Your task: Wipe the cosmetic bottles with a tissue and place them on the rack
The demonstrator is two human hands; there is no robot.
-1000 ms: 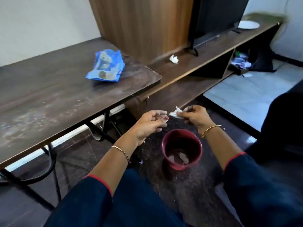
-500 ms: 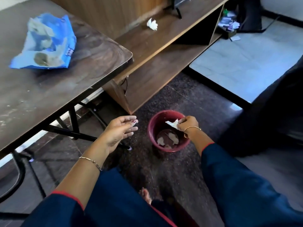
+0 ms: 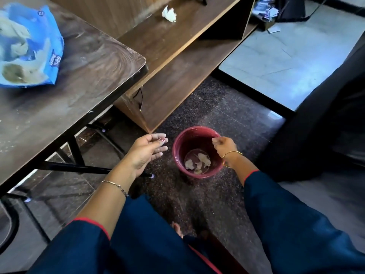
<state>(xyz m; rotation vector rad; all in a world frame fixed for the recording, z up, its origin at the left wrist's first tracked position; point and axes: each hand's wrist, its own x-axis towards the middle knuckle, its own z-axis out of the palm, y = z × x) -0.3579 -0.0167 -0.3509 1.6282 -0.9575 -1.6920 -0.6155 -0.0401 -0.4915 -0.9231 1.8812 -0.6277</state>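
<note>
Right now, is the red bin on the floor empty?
No, several crumpled tissue pieces lie on the bottom of the red bin.

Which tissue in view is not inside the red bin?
The crumpled white tissue lying on the wooden shelf. It sits up there alone, while the other tissues all lie at the bottom of the red bin on the floor.

- left hand (image 3: pixel 147 151): red-polished nails (image 3: pixel 162 139); thin chain bracelet (image 3: pixel 115 184) at the wrist behind it.
- right hand (image 3: pixel 224 144): plain gold bangle (image 3: pixel 230 155) just behind it.
- dark blue sleeves (image 3: pixel 79 250), red-edged cuffs (image 3: pixel 250 173), further up both forearms.
</note>
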